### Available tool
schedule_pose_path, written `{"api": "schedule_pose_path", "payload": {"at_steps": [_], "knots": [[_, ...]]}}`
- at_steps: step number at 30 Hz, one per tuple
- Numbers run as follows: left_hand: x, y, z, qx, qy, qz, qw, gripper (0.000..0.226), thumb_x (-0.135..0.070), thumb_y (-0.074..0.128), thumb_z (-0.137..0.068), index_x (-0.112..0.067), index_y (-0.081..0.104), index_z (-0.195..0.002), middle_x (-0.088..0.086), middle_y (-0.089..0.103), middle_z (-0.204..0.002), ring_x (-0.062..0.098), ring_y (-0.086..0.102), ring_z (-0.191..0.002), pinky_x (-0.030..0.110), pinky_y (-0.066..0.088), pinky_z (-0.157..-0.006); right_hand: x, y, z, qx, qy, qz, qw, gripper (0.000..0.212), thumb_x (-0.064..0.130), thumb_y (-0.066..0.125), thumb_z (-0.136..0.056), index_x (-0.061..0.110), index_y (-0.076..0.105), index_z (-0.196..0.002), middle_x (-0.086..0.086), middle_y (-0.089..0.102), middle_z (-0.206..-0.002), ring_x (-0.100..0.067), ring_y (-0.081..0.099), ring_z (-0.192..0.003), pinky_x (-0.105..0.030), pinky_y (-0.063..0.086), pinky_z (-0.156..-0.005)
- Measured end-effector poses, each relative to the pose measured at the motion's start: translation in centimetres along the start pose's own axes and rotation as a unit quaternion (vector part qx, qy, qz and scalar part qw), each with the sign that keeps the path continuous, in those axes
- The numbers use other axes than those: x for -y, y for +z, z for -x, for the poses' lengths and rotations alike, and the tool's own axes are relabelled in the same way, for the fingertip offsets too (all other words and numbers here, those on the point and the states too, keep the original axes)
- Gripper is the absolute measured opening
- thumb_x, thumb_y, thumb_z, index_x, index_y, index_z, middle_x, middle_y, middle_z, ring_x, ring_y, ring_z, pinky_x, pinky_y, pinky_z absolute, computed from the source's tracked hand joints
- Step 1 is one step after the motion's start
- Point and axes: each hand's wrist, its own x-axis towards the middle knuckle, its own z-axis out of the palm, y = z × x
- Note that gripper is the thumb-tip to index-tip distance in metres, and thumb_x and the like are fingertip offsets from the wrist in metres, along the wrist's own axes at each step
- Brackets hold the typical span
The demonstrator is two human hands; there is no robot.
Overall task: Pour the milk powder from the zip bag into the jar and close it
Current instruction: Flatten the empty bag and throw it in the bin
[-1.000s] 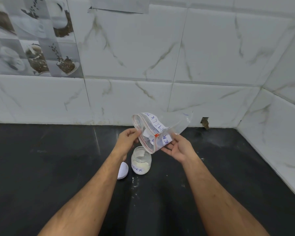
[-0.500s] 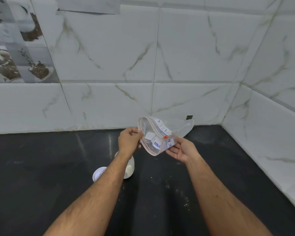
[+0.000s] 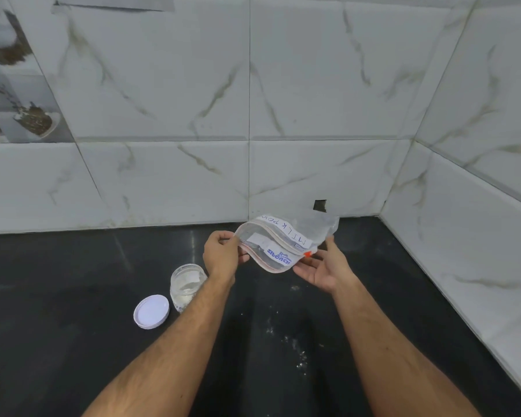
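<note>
I hold a clear zip bag (image 3: pixel 286 242) with a white "MILK POW" label above the counter, its mouth gaping toward me and looking nearly empty. My left hand (image 3: pixel 221 255) pinches the bag's left rim. My right hand (image 3: pixel 325 267) supports its right side near the orange zip slider. A small glass jar (image 3: pixel 187 285) stands uncapped on the black counter below and left of the bag, with white powder in its bottom, partly covered by my left forearm. Its white lid (image 3: pixel 151 311) lies flat just left of the jar.
The black counter (image 3: pixel 57 296) meets white marble-pattern wall tiles (image 3: pixel 163 176) at the back and a side wall (image 3: pixel 478 221) on the right. Spilled powder specks (image 3: pixel 295 347) dot the counter between my forearms.
The bag has moved right and away from over the jar, levelling out. The view has shifted, so the jar and lid now appear further left.
</note>
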Motion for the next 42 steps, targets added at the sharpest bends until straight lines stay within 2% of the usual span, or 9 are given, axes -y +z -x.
{"api": "schedule_pose_path", "payload": {"at_steps": [4, 8, 11, 20, 27, 31, 34, 38, 42], "knots": [[1.7, 0.5, 0.6, 0.008, -0.012, 0.005, 1.000, 0.006, -0.005, 0.065, -0.089, -0.010, 0.061, -0.086, 0.015, 0.065, -0.084, 0.022, 0.069, -0.068, 0.030, 0.058, -0.057, 1.3, -1.5, -0.1, -0.011, 0.023, 0.131, 0.991, 0.072, 0.074, 0.064, -0.077, 0.013, 0.059, -0.116, -0.022, 0.068, -0.116, -0.040, 0.077, -0.084, -0.050, 0.062, -0.064], [3.7, 0.5, 1.5, 0.014, -0.025, -0.018, 0.999, 0.006, -0.006, 0.068, -0.089, -0.009, 0.063, -0.087, 0.019, 0.071, -0.092, 0.026, 0.071, -0.077, 0.034, 0.059, -0.061, 1.3, -2.3, -0.7, -0.036, 0.018, 0.264, 0.964, 0.035, 0.017, 0.071, -0.093, 0.005, 0.061, -0.125, -0.016, 0.075, -0.104, -0.026, 0.078, -0.071, -0.038, 0.061, -0.053], [4.7, 0.3, 1.9, 0.025, -0.045, -0.052, 0.997, 0.005, -0.007, 0.069, -0.089, -0.009, 0.067, -0.092, 0.015, 0.074, -0.095, 0.024, 0.072, -0.081, 0.036, 0.061, -0.065, 1.1, -2.9, -1.6, -0.079, -0.023, 0.310, 0.947, 0.022, 0.000, 0.063, -0.094, 0.007, 0.064, -0.116, -0.014, 0.074, -0.101, -0.022, 0.077, -0.068, -0.034, 0.060, -0.051], [7.8, -0.4, 2.4, -0.023, -0.131, -0.080, 0.988, 0.008, -0.011, 0.064, -0.088, -0.008, 0.071, -0.085, 0.011, 0.074, -0.090, 0.019, 0.068, -0.078, 0.037, 0.060, -0.065, 0.5, -6.1, -3.0, -0.142, -0.040, 0.349, 0.925, 0.018, -0.004, 0.068, -0.090, 0.013, 0.061, -0.090, -0.013, 0.069, -0.108, -0.028, 0.073, -0.091, -0.033, 0.061, -0.053], [9.4, -0.3, 2.7, 0.040, -0.223, -0.213, 0.951, 0.021, -0.029, 0.062, -0.082, -0.011, 0.071, -0.084, 0.009, 0.074, -0.088, 0.023, 0.072, -0.079, 0.038, 0.062, -0.070, 0.7, -8.1, -4.4, -0.171, 0.015, 0.484, 0.858, 0.014, 0.004, 0.069, -0.090, 0.004, 0.063, -0.103, -0.016, 0.063, -0.113, -0.029, 0.067, -0.096, -0.044, 0.062, -0.085], [8.7, 0.4, 2.4, 0.032, -0.064, -0.474, 0.878, 0.022, -0.045, 0.057, -0.083, -0.025, 0.065, -0.076, -0.005, 0.069, -0.082, 0.019, 0.066, -0.078, 0.027, 0.048, -0.063, 0.8, -8.3, -4.8, -0.186, -0.024, 0.591, 0.785, 0.024, 0.028, 0.072, -0.090, 0.008, 0.064, -0.101, -0.010, 0.069, -0.100, -0.025, 0.069, -0.088, -0.040, 0.063, -0.081], [8.4, 1.8, 1.8, 0.029, 0.075, -0.492, 0.867, 0.014, -0.037, 0.059, -0.086, -0.027, 0.068, -0.082, -0.007, 0.067, -0.092, 0.016, 0.064, -0.082, 0.028, 0.044, -0.064, 1.9, -7.7, -5.6, -0.213, -0.089, 0.651, 0.723, 0.027, 0.038, 0.065, -0.092, 0.012, 0.067, -0.088, -0.006, 0.068, -0.084, -0.018, 0.064, -0.073, -0.029, 0.054, -0.062], [8.1, 4.7, 0.5, 0.091, 0.173, -0.489, 0.850, 0.013, -0.032, 0.060, -0.090, -0.024, 0.069, -0.096, -0.008, 0.060, -0.104, 0.012, 0.061, -0.086, 0.025, 0.047, -0.072, 4.0, -6.6, -8.1, -0.240, -0.169, 0.613, 0.734, 0.039, 0.038, 0.061, -0.095, 0.014, 0.061, -0.063, -0.003, 0.061, -0.065, -0.016, 0.057, -0.059, -0.027, 0.043, -0.054], [7.4, 6.5, -2.6, 0.068, 0.127, -0.449, 0.882, 0.018, -0.030, 0.061, -0.092, -0.019, 0.069, -0.104, -0.002, 0.068, -0.103, 0.014, 0.064, -0.087, 0.028, 0.048, -0.074, 6.1, -5.5, -11.0, -0.241, -0.185, 0.547, 0.780, 0.031, 0.033, 0.062, -0.097, 0.018, 0.063, -0.069, -0.007, 0.069, -0.079, -0.021, 0.066, -0.072, -0.035, 0.059, -0.067]]}}
